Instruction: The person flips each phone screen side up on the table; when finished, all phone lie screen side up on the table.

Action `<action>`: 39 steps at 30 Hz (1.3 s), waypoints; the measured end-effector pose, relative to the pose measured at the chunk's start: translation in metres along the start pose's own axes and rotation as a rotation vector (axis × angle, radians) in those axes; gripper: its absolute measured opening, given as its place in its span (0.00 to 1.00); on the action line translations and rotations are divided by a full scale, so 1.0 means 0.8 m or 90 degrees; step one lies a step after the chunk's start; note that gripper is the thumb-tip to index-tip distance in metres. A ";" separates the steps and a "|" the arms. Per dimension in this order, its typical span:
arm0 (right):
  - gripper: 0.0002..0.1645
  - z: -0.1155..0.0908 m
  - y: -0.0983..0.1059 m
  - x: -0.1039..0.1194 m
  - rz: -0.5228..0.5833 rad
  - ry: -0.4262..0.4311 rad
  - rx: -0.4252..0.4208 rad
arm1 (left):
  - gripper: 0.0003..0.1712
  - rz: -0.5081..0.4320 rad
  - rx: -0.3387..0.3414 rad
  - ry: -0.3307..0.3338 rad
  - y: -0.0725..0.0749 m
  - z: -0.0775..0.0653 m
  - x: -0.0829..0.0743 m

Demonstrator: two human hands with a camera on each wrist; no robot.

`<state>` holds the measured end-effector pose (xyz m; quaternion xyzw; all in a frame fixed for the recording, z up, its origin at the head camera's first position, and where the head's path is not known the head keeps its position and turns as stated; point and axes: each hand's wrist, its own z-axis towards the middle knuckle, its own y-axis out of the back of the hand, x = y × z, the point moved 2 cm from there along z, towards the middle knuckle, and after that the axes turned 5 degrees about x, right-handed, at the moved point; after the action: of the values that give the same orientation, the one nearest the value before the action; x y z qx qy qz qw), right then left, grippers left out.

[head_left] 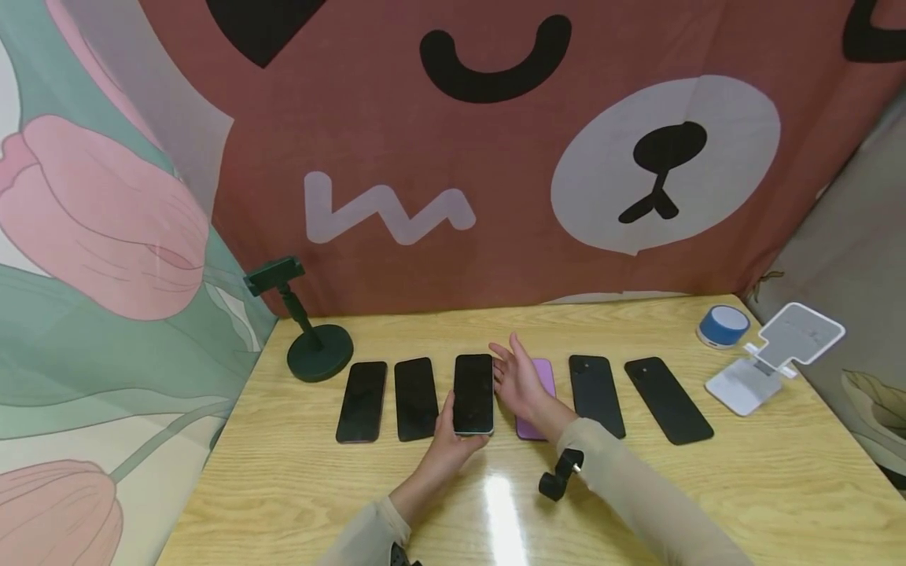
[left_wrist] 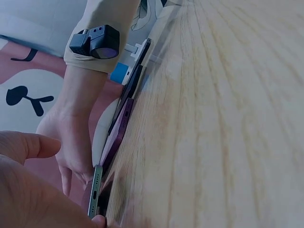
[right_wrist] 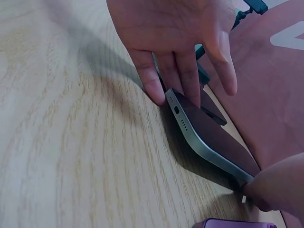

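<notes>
A smartphone (head_left: 473, 395) with a black screen and pale metal edge faces up between the hands. Its port end (right_wrist: 183, 121) stands above a dark shadow in the right wrist view. At its lower left corner, the left hand (head_left: 444, 452) reaches straight fingers beneath the port edge. That hand's thumb (right_wrist: 224, 61) sticks out apart from the screen in the right wrist view. The right hand (head_left: 520, 381) has fingertips right at the smartphone's right edge, palm turned inward and fingers loosely spread. Beneath its wrist lies a purple phone (head_left: 544, 377), partly hidden.
Two dark phones, the outer (head_left: 362, 402) and inner (head_left: 416, 399), lie left. Two black phones, one nearer (head_left: 597, 395) and one farther (head_left: 668, 401), lie right. A dark green stand (head_left: 318, 353), a blue-white round device (head_left: 723, 326) and a white folding stand (head_left: 743, 385) stand toward the table's sides.
</notes>
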<state>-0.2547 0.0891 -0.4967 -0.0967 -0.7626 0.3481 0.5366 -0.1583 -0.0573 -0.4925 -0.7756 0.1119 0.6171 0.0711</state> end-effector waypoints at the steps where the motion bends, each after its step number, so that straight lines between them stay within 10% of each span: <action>1: 0.53 0.000 0.000 0.000 -0.003 0.001 0.000 | 0.58 -0.002 -0.003 0.002 0.000 0.000 0.000; 20: 0.51 -0.014 -0.012 -0.006 -0.056 0.001 -0.008 | 0.55 -0.010 -0.035 0.029 0.000 0.006 0.003; 39: 0.49 -0.023 -0.009 0.003 0.080 -0.022 -0.005 | 0.53 -0.027 -0.013 0.064 0.004 0.002 -0.007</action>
<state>-0.2382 0.0929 -0.4871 -0.1403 -0.7656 0.3795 0.5000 -0.1619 -0.0594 -0.4870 -0.8083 0.0927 0.5771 0.0703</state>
